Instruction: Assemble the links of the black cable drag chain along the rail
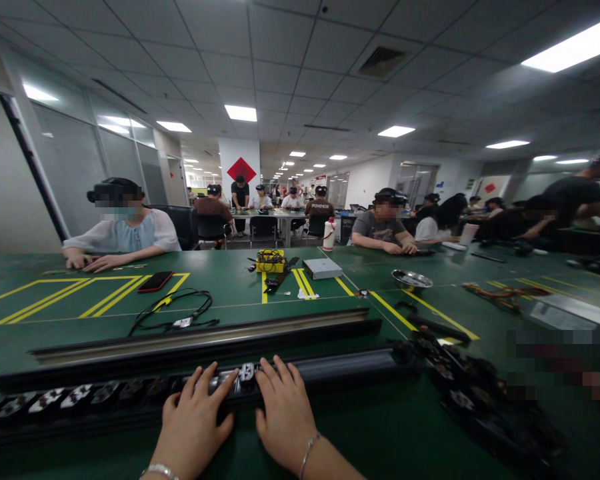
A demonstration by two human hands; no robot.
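A long black rail (345,365) lies across the table in front of me, with a row of small dark pieces with metallic tops (75,396) along its left part. Between my two hands sits one small piece with a shiny silver top (247,373) in the channel. My left hand (193,410) rests on the rail at that piece's left side, fingers spread. On its right side my right hand (286,410) lies over the rail, fingers stretched forward. What exactly the fingertips touch is partly hidden.
Behind the rail lies a second long black strip (205,339). A heap of black pieces (475,393) is at the right. Farther back are a cable loop (183,323), a phone (155,281), a yellow box (271,261), a grey box (323,269) and a metal bowl (411,279). Several people sit around.
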